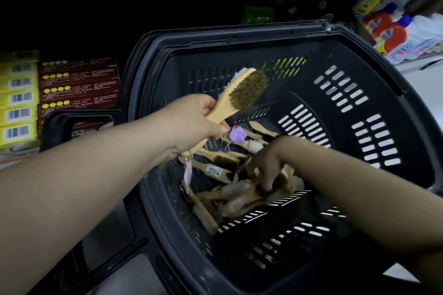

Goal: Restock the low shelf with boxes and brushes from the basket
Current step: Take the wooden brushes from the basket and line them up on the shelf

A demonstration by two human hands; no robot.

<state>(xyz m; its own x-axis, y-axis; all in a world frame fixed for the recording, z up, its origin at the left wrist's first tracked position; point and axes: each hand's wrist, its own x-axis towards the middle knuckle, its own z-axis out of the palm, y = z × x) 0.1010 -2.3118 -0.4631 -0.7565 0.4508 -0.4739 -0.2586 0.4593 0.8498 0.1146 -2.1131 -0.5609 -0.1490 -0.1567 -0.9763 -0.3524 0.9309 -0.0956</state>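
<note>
Head view: the left hand (199,120) was clamped around the handle of 1 wooden brush (242,90), held tilted above the basket (359,38). The right hand (266,165) reached down into the loose brushes (215,171) piled on the basket floor, fingers curled, its grip too blurred to tell. Beyond the basket stood 2 stacks: yellow boxes (19,98) beside dark red boxes (79,84).
</note>
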